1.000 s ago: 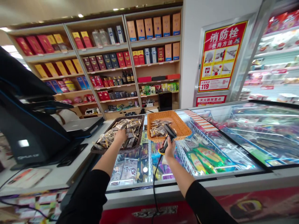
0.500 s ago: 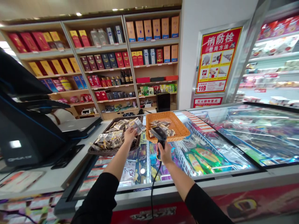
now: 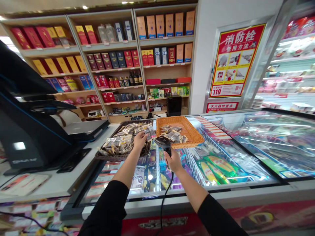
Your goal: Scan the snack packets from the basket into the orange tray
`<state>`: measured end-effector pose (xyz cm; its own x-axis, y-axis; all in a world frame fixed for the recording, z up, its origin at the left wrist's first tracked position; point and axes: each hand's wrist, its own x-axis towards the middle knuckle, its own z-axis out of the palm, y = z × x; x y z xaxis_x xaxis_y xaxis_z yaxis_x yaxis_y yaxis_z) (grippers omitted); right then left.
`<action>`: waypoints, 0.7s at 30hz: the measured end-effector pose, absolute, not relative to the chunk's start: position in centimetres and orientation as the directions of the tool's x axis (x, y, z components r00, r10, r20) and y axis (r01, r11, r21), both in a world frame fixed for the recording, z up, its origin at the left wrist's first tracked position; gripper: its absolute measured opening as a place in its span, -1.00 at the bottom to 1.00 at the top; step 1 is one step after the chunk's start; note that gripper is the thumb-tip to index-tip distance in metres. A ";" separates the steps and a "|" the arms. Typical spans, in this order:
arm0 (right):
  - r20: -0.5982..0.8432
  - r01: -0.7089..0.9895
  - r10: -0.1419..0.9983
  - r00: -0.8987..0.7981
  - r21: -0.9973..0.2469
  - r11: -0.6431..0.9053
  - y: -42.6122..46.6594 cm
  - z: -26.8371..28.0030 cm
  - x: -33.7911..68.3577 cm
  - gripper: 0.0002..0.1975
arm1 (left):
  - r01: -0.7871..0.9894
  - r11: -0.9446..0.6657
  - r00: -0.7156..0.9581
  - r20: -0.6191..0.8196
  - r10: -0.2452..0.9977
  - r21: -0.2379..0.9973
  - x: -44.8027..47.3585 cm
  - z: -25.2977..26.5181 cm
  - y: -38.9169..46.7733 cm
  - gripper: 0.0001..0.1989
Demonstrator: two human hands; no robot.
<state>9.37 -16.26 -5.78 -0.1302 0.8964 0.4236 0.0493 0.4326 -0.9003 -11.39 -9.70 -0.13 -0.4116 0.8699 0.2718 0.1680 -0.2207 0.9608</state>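
Note:
Between the fingers of my left hand [image 3: 139, 140] is a small snack packet [image 3: 149, 131], held up over the right edge of a dark brown wicker basket [image 3: 123, 157]. That basket is heaped with similar packets [image 3: 116, 144]. My right hand [image 3: 173, 160] grips the handle of a black barcode scanner [image 3: 163, 142], whose cable hangs down in front of the freezer. The scanner's head is tilted toward the packet, a short way apart from it. Just behind the scanner stands an orange wicker basket [image 3: 194, 131] with several packets lying in its left part.
Both baskets rest on the glass top of a chest freezer [image 3: 236, 190] stocked with frozen goods. To the left is a counter [image 3: 52, 183] with a black checkout scale [image 3: 31, 141] and a phone-like dark slab [image 3: 73, 160]. Shelves [image 3: 105, 75] of boxes line the back wall.
The scanner has swung left and its head now faces the packet in my left hand. The packet stays near the dark basket's edge. The whole view has shifted slightly.

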 end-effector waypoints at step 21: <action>0.054 -0.713 0.893 0.448 -0.580 0.393 -13.7 -4.9 11.1 -0.62 | 0.867 -0.405 0.391 0.107 0.914 0.291 0.6 1.4 -9.9 -0.62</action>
